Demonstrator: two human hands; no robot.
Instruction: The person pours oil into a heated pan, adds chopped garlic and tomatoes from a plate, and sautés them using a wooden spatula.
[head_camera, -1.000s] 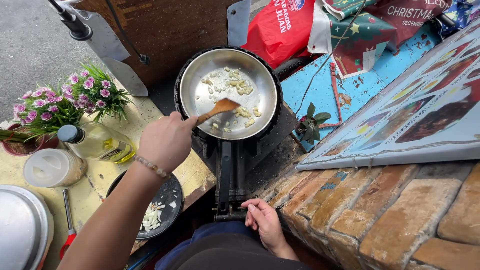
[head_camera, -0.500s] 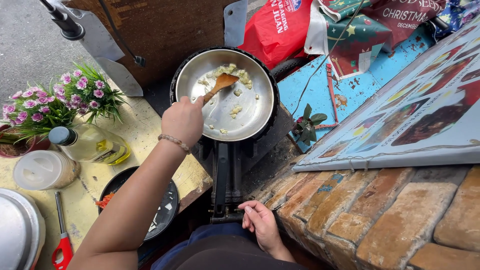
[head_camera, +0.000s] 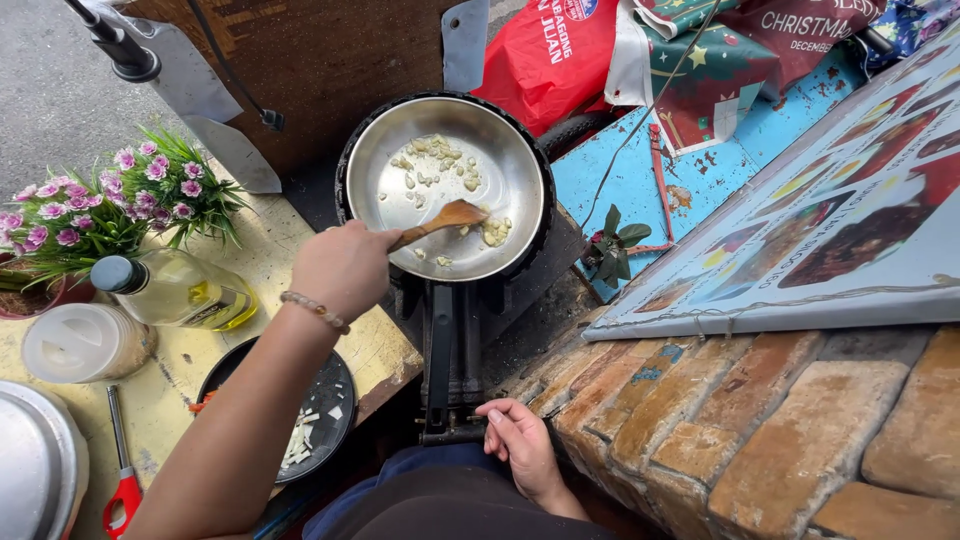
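Shifted from the upper left of the pan (head_camera: 520, 170) toward its lower right, wooden spatula (head_camera: 445, 218), fist-gripped by left hand (head_camera: 345, 268), pushes chopped garlic (head_camera: 494, 231); right hand (head_camera: 520, 440) rests loosely curled, empty.

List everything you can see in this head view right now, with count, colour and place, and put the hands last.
pan: one, silver, on the burner at top centre
chopped pieces: many, pale, scattered inside the pan
wooden spatula: one, brown, tip in the pan
burner stand: one, black, under the pan
oil bottle: one, clear with yellow oil, lying on the yellow table
black plate: one, holding pale scraps, at the table edge
flowers: one bunch, pink and green, far left
lidded tub: one, translucent white, left
red-handled tool: one, lower left
brick ledge: tan, right
left hand: grip on the spatula handle
right hand: at the burner's near end
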